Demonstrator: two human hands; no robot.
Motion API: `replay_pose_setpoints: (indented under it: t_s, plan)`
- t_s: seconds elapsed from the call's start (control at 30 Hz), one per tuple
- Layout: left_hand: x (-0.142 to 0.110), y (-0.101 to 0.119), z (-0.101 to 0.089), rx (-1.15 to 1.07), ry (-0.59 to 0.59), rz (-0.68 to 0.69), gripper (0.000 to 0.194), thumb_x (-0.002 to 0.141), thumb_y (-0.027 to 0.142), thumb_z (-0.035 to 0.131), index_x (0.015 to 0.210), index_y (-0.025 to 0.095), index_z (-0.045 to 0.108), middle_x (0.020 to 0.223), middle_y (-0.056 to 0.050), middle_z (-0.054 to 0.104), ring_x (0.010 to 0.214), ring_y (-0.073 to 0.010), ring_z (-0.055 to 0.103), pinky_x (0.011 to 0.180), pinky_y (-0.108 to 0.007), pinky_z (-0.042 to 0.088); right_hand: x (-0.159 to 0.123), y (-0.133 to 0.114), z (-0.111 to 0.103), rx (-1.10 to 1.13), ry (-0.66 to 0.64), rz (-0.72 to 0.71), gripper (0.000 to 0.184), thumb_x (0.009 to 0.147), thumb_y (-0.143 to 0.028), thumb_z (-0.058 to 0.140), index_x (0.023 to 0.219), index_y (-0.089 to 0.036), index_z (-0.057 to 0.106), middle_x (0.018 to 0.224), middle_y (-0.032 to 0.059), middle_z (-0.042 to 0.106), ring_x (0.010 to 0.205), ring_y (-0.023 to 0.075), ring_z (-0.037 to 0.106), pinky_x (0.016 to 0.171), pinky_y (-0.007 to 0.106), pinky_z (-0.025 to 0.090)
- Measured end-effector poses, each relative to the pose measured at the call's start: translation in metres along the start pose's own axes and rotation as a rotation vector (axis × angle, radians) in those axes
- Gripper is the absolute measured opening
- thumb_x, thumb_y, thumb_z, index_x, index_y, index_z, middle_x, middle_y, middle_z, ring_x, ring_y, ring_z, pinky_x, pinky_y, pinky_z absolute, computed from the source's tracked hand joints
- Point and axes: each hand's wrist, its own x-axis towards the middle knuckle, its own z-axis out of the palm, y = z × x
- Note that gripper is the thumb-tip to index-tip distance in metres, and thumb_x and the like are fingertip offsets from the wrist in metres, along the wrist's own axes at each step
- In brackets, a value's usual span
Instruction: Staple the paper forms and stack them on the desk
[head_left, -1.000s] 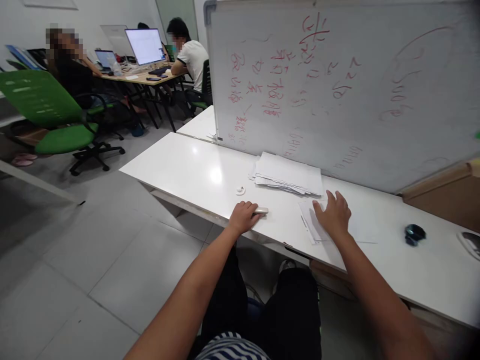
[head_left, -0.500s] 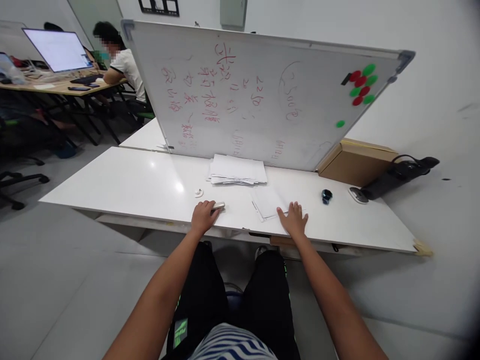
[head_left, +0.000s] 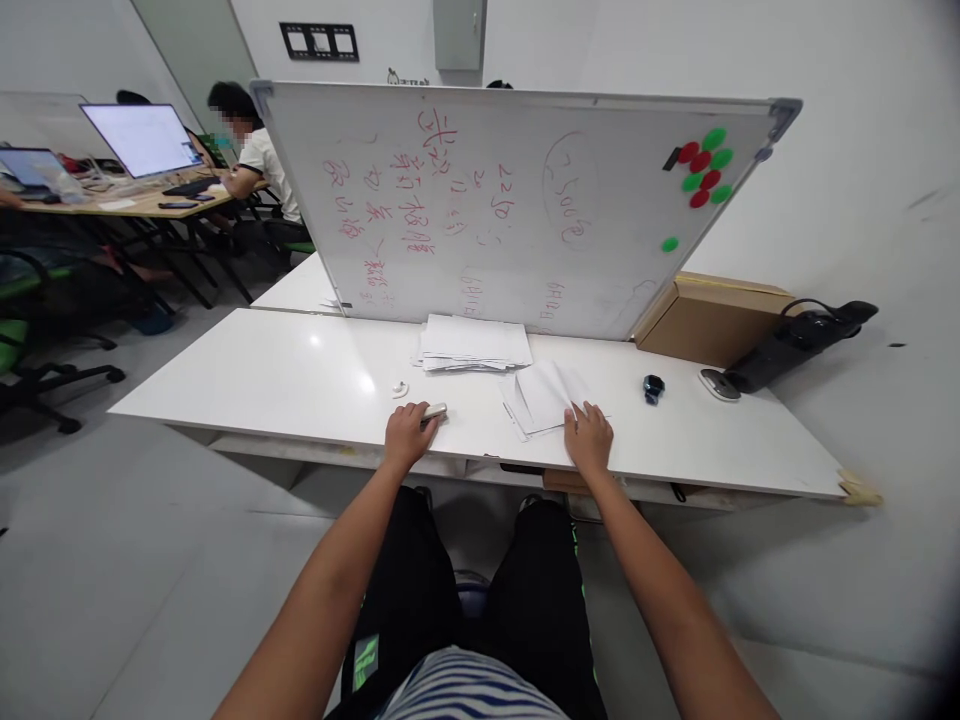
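My left hand point(head_left: 406, 440) rests near the front edge of the white desk, its fingers wrapped round a slim pale object that looks like a small stapler point(head_left: 434, 411); most of it is hidden in the palm. Farther right, my right hand point(head_left: 589, 440) pinches the right edge of a few white paper sheets point(head_left: 541, 392). The top sheet bends upward there, while those beneath lie flat on the desk. Beyond them a thicker stack of paper point(head_left: 474, 342) lies at the foot of the whiteboard. A small white curved item point(head_left: 400, 389) sits just beyond my left hand.
A whiteboard point(head_left: 495, 210) with red writing and round magnets leans at the back of the desk point(head_left: 247, 370). On the right are a dark watch point(head_left: 653, 388), a mouse point(head_left: 718, 385), a black bottle point(head_left: 799, 345) and a cardboard box point(head_left: 709, 320). A person point(head_left: 262, 160) sits at another table.
My right hand has gone from lying spread beside the sheets to gripping their edge, and the top sheet now bends upward. My left hand keeps its hold. The camera view has tilted up slightly.
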Motion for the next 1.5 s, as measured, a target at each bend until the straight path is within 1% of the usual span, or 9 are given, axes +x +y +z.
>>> replay_pose_setpoints:
  t_s: [0.23, 0.37, 0.47, 0.57, 0.7, 0.9, 1.1, 1.27, 1.5]
  plan:
    - [0.001, 0.004, -0.019, -0.257, 0.146, -0.05, 0.065, 0.081, 0.046, 0.067, 0.133, 0.018, 0.041, 0.129, -0.017, 0.055, 0.124, -0.034, 0.046, 0.102, -0.048, 0.037, -0.009, -0.008, -0.019, 0.265, 0.101, 0.153, 0.053, 0.095, -0.043, 0.028, 0.125, -0.013, 0.061, 0.148, 0.0197, 0.039, 0.138, 0.0349, 0.03, 0.111, 0.058, 0.02]
    - [-0.029, 0.041, -0.031, -0.403, 0.254, -0.042, 0.056, 0.089, 0.042, 0.058, 0.134, 0.017, 0.037, 0.138, -0.018, 0.046, 0.138, -0.0314, 0.03, 0.113, -0.052, 0.023, -0.066, -0.026, -0.03, 0.341, 0.163, 0.193, 0.058, 0.096, -0.047, 0.018, 0.131, -0.018, 0.054, 0.153, 0.0135, 0.031, 0.142, 0.033, 0.025, 0.113, 0.058, 0.019]
    - [-0.065, 0.089, -0.026, -0.787, 0.035, -0.07, 0.055, 0.092, 0.047, 0.051, 0.139, 0.024, 0.033, 0.142, -0.014, 0.044, 0.133, -0.025, 0.041, 0.109, -0.046, 0.034, -0.129, -0.046, -0.036, 0.408, 0.231, 0.172, 0.056, 0.097, -0.047, 0.015, 0.14, -0.024, 0.044, 0.156, 0.0094, 0.028, 0.143, 0.025, 0.025, 0.114, 0.048, 0.026]
    - [-0.091, 0.129, -0.018, -1.137, -0.254, -0.175, 0.074, 0.085, 0.058, 0.056, 0.145, 0.028, 0.024, 0.153, -0.015, 0.03, 0.14, -0.0278, 0.033, 0.106, -0.046, 0.04, -0.182, -0.063, -0.044, 0.548, 0.254, 0.054, 0.055, 0.097, -0.044, 0.022, 0.144, -0.02, 0.037, 0.154, 0.0147, 0.03, 0.142, 0.0287, 0.028, 0.112, 0.055, 0.028]
    - [-0.097, 0.153, -0.017, -1.444, -0.479, -0.175, 0.077, 0.081, 0.062, 0.06, 0.144, 0.029, 0.032, 0.145, -0.016, 0.043, 0.134, -0.0305, 0.043, 0.103, -0.048, 0.042, -0.213, -0.066, -0.062, 0.475, 0.234, -0.112, 0.047, 0.097, -0.037, 0.029, 0.138, -0.025, 0.048, 0.156, 0.0107, 0.027, 0.145, 0.0307, 0.022, 0.111, 0.06, 0.025]
    - [-0.085, 0.157, -0.017, -1.166, -0.215, -0.229, 0.065, 0.081, 0.052, 0.064, 0.136, 0.026, 0.041, 0.143, -0.013, 0.045, 0.133, -0.0284, 0.043, 0.105, -0.047, 0.04, -0.213, -0.049, -0.091, 0.303, 0.219, -0.091, 0.048, 0.096, -0.038, 0.03, 0.14, -0.031, 0.047, 0.157, 0.0069, 0.025, 0.145, 0.0322, 0.02, 0.111, 0.063, 0.023]
    - [-0.044, 0.158, -0.01, -0.577, 0.133, -0.129, 0.082, 0.075, 0.041, 0.072, 0.143, 0.02, 0.033, 0.153, -0.018, 0.027, 0.146, -0.0359, 0.012, 0.114, -0.058, 0.023, -0.2, -0.044, -0.096, 0.232, 0.28, -0.055, 0.049, 0.097, -0.036, 0.029, 0.141, -0.027, 0.047, 0.158, 0.0089, 0.023, 0.146, 0.0304, 0.017, 0.112, 0.059, 0.021]
    - [-0.003, 0.17, -0.023, -0.754, -0.111, 0.087, 0.032, 0.088, 0.025, 0.051, 0.118, 0.025, 0.062, 0.12, -0.007, 0.066, 0.117, -0.0254, 0.056, 0.101, -0.044, 0.042, -0.19, -0.049, -0.088, 0.188, 0.257, -0.011, 0.052, 0.098, -0.037, 0.025, 0.15, -0.031, 0.03, 0.158, 0.0084, 0.021, 0.146, 0.0298, 0.016, 0.111, 0.06, 0.023]
    - [-0.033, 0.197, -0.061, -1.547, -0.467, -0.372, 0.032, 0.08, 0.042, 0.063, 0.097, 0.016, 0.071, 0.086, -0.006, 0.073, 0.09, -0.024, 0.065, 0.083, -0.035, 0.049, -0.184, -0.046, -0.083, 0.307, 0.432, -0.011, 0.057, 0.098, -0.038, 0.034, 0.152, -0.025, 0.021, 0.157, 0.0137, 0.026, 0.144, 0.0319, 0.022, 0.111, 0.061, 0.021]
